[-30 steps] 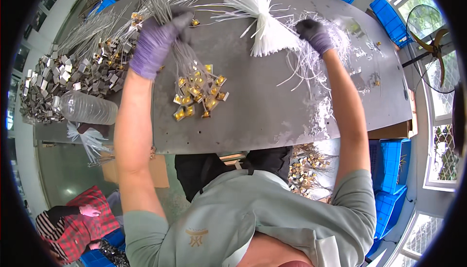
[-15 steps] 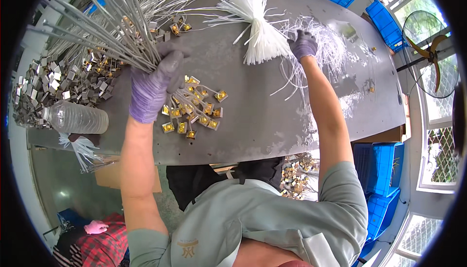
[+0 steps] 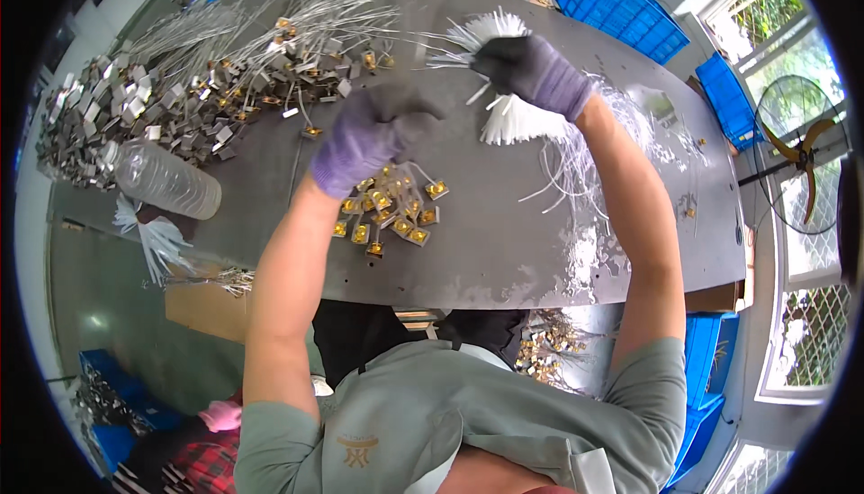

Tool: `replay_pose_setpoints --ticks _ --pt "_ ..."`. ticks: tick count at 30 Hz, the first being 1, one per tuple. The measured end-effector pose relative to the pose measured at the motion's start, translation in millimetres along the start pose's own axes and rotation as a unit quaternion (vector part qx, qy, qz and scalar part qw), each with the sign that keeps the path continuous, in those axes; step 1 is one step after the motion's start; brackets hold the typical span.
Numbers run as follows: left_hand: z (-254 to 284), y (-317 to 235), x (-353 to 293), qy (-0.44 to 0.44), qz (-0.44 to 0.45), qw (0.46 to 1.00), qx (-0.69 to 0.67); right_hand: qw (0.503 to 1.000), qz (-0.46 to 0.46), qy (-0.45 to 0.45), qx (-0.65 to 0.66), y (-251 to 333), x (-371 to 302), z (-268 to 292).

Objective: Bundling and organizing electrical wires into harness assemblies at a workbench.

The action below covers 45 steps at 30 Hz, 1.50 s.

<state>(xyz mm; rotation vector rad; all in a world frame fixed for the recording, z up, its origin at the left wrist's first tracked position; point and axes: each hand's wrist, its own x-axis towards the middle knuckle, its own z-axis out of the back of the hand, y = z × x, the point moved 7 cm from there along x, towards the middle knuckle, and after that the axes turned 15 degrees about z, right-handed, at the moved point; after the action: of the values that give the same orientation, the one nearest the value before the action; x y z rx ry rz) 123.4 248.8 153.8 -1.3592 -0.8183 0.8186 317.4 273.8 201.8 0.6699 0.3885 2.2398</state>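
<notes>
My left hand (image 3: pixel 373 134), in a purple glove with dark fingers, is closed around a bundle of thin grey wires (image 3: pixel 425 17). Motion smears their upper ends. Below the fist, square metal end pieces (image 3: pixel 387 211) with yellow centres hang from the wires over the table. My right hand (image 3: pixel 531 76), gloved the same way, is over a tied bundle of white plastic strands (image 3: pixel 517 123) and partly covers it. Its fingers are curled together toward the left hand; whatever they pinch is too small or hidden to name.
Loose wires with metal ends (image 3: pixel 180 103) heap up at the table's left, beside a clear plastic bottle (image 3: pixel 171 179). Thin clear strands (image 3: pixel 585 166) lie to the right. Blue crates (image 3: pixel 616 4) stand beyond the far edge; a fan (image 3: pixel 801 152) is at the right.
My left hand has moved right with the wire bundle, which now points more upright. My right hand has come left from the loose clear strands to the tied white bundle, its fingers curled.
</notes>
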Motion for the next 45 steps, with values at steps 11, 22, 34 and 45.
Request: replay_pose_setpoints --ticks 11,22,34,45 --pt "-2 15 9 0.173 0.006 0.968 -0.184 0.956 0.118 0.233 -0.134 41 -35 -16" --pt "-30 57 18 0.010 -0.152 0.982 0.115 0.975 0.210 0.062 -0.048 196 52 -22" --pt "-13 45 15 0.124 0.001 0.972 -0.199 0.890 -0.057 -0.263 0.368 69 -21 -27" --pt "8 17 -19 -0.281 -0.266 0.914 0.125 0.886 -0.122 -0.318 0.314 -36 -21 -85"
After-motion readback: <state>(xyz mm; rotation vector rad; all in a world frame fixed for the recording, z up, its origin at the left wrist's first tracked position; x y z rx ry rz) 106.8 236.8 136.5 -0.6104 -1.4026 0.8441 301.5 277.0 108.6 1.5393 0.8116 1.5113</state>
